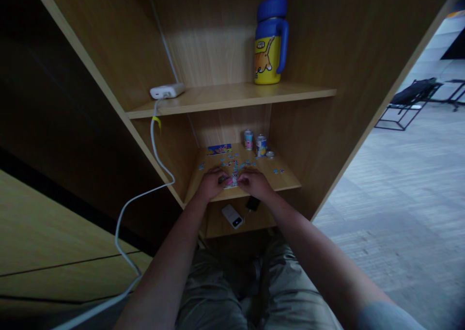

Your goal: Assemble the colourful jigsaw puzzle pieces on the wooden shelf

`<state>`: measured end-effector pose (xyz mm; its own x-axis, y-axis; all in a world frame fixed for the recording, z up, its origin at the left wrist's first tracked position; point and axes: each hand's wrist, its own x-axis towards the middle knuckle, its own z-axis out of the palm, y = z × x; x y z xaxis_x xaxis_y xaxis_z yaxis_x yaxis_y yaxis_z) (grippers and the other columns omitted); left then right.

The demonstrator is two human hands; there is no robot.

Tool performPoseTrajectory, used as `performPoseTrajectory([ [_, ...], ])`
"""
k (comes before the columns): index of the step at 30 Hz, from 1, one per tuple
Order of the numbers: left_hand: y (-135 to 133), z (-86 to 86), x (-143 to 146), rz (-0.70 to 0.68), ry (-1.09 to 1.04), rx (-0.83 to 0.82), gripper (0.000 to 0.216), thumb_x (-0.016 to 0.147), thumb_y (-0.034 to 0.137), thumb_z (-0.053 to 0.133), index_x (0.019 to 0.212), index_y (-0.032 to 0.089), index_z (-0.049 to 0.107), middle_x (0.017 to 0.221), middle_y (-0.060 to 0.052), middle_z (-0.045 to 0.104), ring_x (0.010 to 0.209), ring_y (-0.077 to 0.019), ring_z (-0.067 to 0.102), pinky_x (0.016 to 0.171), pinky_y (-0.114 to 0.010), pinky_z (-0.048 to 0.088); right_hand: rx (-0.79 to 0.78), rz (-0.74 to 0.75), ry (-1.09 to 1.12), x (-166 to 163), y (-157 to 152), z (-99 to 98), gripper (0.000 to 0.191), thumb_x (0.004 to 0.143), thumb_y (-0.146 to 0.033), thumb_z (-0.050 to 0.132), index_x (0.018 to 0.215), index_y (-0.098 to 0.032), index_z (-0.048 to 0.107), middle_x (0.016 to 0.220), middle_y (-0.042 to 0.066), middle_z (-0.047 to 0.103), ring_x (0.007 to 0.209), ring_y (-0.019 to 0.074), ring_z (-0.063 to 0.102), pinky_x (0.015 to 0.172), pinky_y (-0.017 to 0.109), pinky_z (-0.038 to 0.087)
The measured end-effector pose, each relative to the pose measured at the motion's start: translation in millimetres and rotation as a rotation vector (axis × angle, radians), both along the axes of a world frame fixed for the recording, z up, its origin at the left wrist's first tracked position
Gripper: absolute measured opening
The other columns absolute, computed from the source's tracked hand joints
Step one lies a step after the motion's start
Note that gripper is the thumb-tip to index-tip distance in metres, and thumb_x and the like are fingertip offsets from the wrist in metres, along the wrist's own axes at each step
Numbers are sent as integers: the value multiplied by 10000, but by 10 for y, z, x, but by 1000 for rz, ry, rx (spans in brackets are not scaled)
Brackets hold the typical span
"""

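My left hand and my right hand face each other near the front edge of a wooden shelf. Between them lies a small, partly joined jigsaw puzzle in pink, white and blue. The fingers of both hands are bent closed at its two sides, pinching at jigsaw pieces too small to see clearly. Loose jigsaw pieces lie scattered behind the hands. At the back left of the shelf lies a colourful picture card. Two small printed cans stand at the back right, with a round metal lid beside them.
A blue and yellow flask and a white charger stand on the upper shelf. A white cable hangs down on the left. Below lie a power bank and a dark object.
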<state>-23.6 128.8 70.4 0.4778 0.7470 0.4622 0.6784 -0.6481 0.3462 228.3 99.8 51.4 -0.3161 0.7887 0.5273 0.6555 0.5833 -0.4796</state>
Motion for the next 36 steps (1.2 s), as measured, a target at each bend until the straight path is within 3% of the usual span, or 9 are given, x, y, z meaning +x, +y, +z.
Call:
performPoseTrajectory([
  [13, 11, 4, 7, 49, 23, 22, 122, 994, 375, 743, 987, 259, 780, 1056, -52, 797, 1065, -252, 719, 1044, -416, 540, 8, -7, 9, -12, -36, 19, 77, 958, -228, 771, 919, -293, 786, 968, 8, 800, 998, 231, 710, 1023, 379, 506],
  [18, 54, -52, -23, 277, 40, 68, 223, 1008, 191, 563, 1034, 210, 784, 1111, -116, 798, 1087, -276, 723, 1056, -419, 546, 19, -32, 31, -12, -25, 10, 107, 992, -224, 725, 937, -287, 791, 1009, 27, 801, 1071, 244, 705, 1094, 413, 488],
  [23, 112, -156, -86, 508, 123, 66, 272, 850, 82, 598, 995, 173, 808, 1090, -165, 801, 1039, -300, 730, 988, -410, 571, 35, -34, 0, 1, -23, -30, 82, 994, -255, 744, 1000, -292, 817, 1129, 48, 801, 1196, 260, 679, 1150, 446, 462],
  [27, 143, -192, -117, 488, 151, 91, 283, 788, 59, 610, 932, 191, 815, 1035, -150, 809, 996, -280, 737, 980, -394, 575, 15, -21, -14, 3, -28, -41, 116, 1002, -253, 733, 1023, -311, 830, 1182, 42, 802, 1211, 260, 669, 1146, 451, 468],
  [36, 132, -131, -105, 436, 68, 21, 221, 868, 130, 631, 973, 191, 816, 1064, -149, 791, 1035, -298, 747, 1019, -405, 594, 12, -125, 17, -18, 11, -74, 165, 960, -168, 686, 935, -280, 804, 1107, 67, 805, 1182, 278, 685, 1155, 458, 475],
])
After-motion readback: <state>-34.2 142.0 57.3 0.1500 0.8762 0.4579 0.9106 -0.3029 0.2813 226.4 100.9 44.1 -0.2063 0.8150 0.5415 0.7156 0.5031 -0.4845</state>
